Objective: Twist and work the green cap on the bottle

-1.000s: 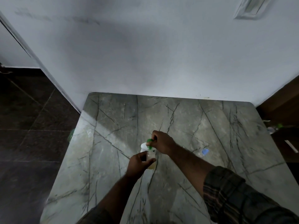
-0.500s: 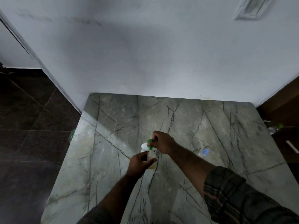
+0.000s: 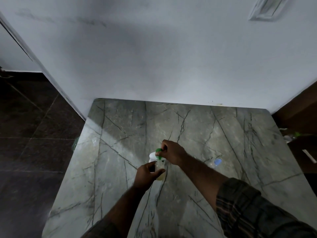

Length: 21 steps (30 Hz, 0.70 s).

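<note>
Head view: I see the green cap at the bottle's mouth, not clearly seated or off.

My left hand (image 3: 147, 174) grips the clear bottle (image 3: 160, 170) standing on the marble table (image 3: 223, 134); my right hand (image 3: 171, 154) pinches the green cap (image 3: 158, 150) on top.

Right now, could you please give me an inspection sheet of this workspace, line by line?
Surface: grey marble table with dark veins, set against a white wall.
Job's things: small clear bottle of yellowish liquid; green cap at its top; a white object right behind, unclear what.
Clutter: blue-capped item on the table, to the right.
Hands: left hand grips the bottle; right hand pinches the green cap.
Cables: nothing seen.
Surroundings: dark tiled floor at left; wall plate at upper right; brown furniture at right.
</note>
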Motion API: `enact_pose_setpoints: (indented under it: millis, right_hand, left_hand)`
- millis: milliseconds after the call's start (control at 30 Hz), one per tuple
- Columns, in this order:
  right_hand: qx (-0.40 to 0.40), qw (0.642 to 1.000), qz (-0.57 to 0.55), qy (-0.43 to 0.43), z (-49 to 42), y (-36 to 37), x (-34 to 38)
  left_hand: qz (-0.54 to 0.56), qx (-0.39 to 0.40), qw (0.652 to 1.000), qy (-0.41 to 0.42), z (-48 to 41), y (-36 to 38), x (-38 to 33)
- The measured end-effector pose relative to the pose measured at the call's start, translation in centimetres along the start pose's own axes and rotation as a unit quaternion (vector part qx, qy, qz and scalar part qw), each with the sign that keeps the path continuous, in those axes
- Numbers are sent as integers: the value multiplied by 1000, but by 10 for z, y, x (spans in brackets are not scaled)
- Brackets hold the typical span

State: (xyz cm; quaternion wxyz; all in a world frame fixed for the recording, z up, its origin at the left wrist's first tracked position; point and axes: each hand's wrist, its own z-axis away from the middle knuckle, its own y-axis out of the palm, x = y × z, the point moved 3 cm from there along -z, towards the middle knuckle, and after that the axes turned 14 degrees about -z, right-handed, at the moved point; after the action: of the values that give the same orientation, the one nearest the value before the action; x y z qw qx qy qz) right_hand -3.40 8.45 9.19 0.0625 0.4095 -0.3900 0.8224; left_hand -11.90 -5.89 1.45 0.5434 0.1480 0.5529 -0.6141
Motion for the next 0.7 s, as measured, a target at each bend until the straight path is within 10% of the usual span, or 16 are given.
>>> enact_pose_setpoints:
  millis: [700]
  right_hand:
    - [4, 1000, 4, -9, 1, -1, 0]
  left_hand:
    - [-20, -10, 999, 24, 1, -6, -9]
